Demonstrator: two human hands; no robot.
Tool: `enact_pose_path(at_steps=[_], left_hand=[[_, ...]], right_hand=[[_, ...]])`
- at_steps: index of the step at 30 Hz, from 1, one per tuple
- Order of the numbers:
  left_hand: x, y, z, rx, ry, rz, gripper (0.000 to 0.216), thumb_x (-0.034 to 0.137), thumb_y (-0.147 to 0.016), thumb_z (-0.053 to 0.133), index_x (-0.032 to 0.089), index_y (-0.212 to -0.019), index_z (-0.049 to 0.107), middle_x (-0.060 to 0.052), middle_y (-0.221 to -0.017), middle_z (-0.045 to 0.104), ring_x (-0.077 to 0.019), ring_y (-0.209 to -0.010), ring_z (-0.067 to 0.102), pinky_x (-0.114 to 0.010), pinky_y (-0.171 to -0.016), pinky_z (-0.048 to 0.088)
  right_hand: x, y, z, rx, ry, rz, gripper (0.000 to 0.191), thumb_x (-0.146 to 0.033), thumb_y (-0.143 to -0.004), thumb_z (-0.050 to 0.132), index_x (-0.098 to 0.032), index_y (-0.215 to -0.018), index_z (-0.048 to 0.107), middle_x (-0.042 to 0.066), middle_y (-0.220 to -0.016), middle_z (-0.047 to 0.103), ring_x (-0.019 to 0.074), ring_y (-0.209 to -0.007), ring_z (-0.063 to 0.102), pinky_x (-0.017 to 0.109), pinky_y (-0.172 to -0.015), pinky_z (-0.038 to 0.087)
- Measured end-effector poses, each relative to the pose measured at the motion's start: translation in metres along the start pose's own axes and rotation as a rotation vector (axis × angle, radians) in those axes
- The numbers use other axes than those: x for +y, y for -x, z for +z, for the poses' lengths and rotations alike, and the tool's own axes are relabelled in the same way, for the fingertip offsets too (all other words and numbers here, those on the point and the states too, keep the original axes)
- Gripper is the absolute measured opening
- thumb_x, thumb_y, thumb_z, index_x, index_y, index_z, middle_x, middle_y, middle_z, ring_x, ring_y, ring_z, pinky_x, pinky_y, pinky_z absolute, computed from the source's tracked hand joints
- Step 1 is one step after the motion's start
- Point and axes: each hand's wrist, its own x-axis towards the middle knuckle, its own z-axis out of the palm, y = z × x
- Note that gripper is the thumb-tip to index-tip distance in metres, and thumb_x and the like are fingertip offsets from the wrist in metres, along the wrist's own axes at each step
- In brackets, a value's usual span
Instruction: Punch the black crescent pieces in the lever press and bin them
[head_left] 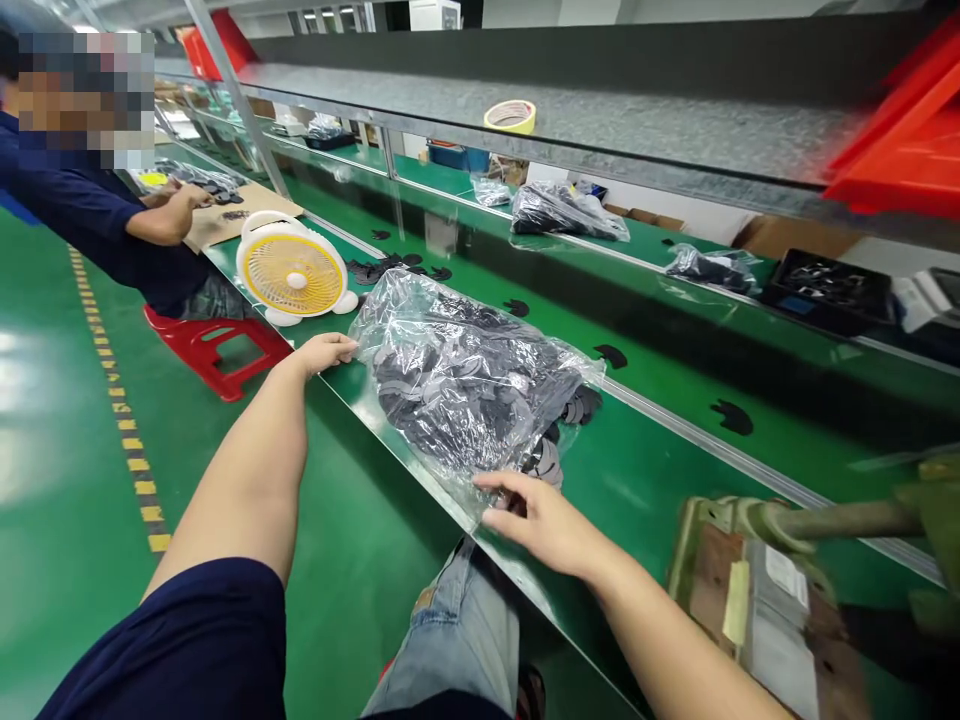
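A clear plastic bag (457,370) full of dark grey, curved flat pieces lies on the green workbench (630,470) in front of me. My left hand (328,352) is closed at the bag's far left corner, its fingertips pinching the film. At the near corner of the bag, my right hand (536,515) is open, thumb and forefinger apart, with the fingertips at the plastic. Some curved pieces (581,405) show at the bag's right side. Part of the right hand's fingers is hidden behind the forefinger.
A white and yellow fan (296,280) stands left of the bag. Loose dark pieces (731,417) lie on the green conveyor belt (660,390) behind. A metal press (772,590) is at the right. A co-worker (82,200) sits at the left. Overhead, a shelf holds a tape roll (510,117).
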Motion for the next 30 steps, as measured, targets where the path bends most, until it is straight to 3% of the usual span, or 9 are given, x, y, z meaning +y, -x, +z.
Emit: enact_pose_path(at_steps=[3,5,9,14,17,24,28,30], left_hand=[[0.002,0.014,-0.003,0.032,0.133,-0.050,0.046,0.049,-0.069,0.091,0.017,-0.086,0.062,-0.004,-0.073,0.067,-0.0175,-0.071,0.068,-0.026,-0.063,0.056],[0.008,0.022,-0.006,0.090,0.232,-0.047,0.041,0.046,-0.081,0.085,0.018,-0.087,0.056,-0.001,-0.070,0.062,-0.0172,-0.069,0.070,-0.028,-0.064,0.060],[0.025,0.036,-0.017,0.198,0.341,0.044,0.030,0.041,-0.099,0.069,0.019,-0.091,0.048,0.002,-0.074,0.059,-0.0113,-0.068,0.068,-0.027,-0.068,0.062],[0.058,0.051,-0.023,0.224,0.382,0.100,0.031,0.045,-0.108,0.056,0.019,-0.094,0.044,0.003,-0.076,0.059,-0.0073,-0.069,0.065,-0.029,-0.078,0.062],[0.079,0.056,-0.024,0.252,0.403,0.138,0.025,0.038,-0.111,0.048,0.017,-0.098,0.047,0.004,-0.075,0.059,-0.0063,-0.068,0.061,-0.030,-0.081,0.060],[0.130,0.055,-0.042,0.306,0.498,0.251,0.027,0.032,-0.114,0.038,0.020,-0.090,0.041,0.007,-0.066,0.044,-0.0065,-0.068,0.058,-0.034,-0.089,0.061],[0.155,0.049,-0.046,0.336,0.524,0.234,0.026,0.032,-0.112,0.045,0.020,-0.090,0.040,0.006,-0.069,0.042,-0.0083,-0.074,0.060,-0.036,-0.093,0.060],[0.163,0.042,-0.046,0.291,0.514,0.307,0.028,0.034,-0.109,0.051,0.020,-0.089,0.038,0.005,-0.071,0.040,-0.0097,-0.079,0.062,-0.040,-0.097,0.060]], right_hand=[[0.001,0.017,0.021,0.081,0.140,-0.043,0.039,-0.035,-0.085,0.074,-0.029,-0.123,0.074,0.006,-0.121,0.074,0.0217,-0.104,0.068,0.039,-0.099,0.053],[0.003,0.023,0.031,0.152,0.163,-0.059,0.026,-0.027,-0.086,0.070,-0.025,-0.111,0.076,0.007,-0.110,0.077,0.0217,-0.100,0.069,0.038,-0.095,0.054],[0.000,0.031,0.036,0.264,0.117,-0.076,0.017,-0.028,-0.093,0.059,-0.025,-0.100,0.074,0.004,-0.099,0.079,0.0199,-0.091,0.072,0.037,-0.088,0.055],[-0.016,0.043,0.027,0.462,0.070,-0.132,0.019,-0.039,-0.093,0.060,-0.026,-0.101,0.072,0.004,-0.101,0.078,0.0203,-0.093,0.071,0.039,-0.090,0.056],[-0.027,0.050,0.020,0.564,0.001,-0.171,0.021,-0.043,-0.092,0.064,-0.026,-0.101,0.073,0.004,-0.101,0.078,0.0197,-0.090,0.071,0.038,-0.088,0.057],[-0.054,0.062,-0.001,0.672,-0.080,-0.243,0.023,-0.046,-0.091,0.069,-0.026,-0.101,0.073,0.004,-0.102,0.077,0.0196,-0.093,0.071,0.038,-0.090,0.059],[-0.066,0.061,-0.019,0.744,-0.141,-0.262,0.025,-0.046,-0.087,0.074,-0.025,-0.099,0.073,0.004,-0.099,0.077,0.0189,-0.091,0.072,0.038,-0.088,0.060],[-0.071,0.059,-0.029,0.771,-0.157,-0.263,0.025,-0.044,-0.085,0.076,-0.023,-0.098,0.073,0.004,-0.096,0.077,0.0186,-0.087,0.072,0.038,-0.085,0.060]])
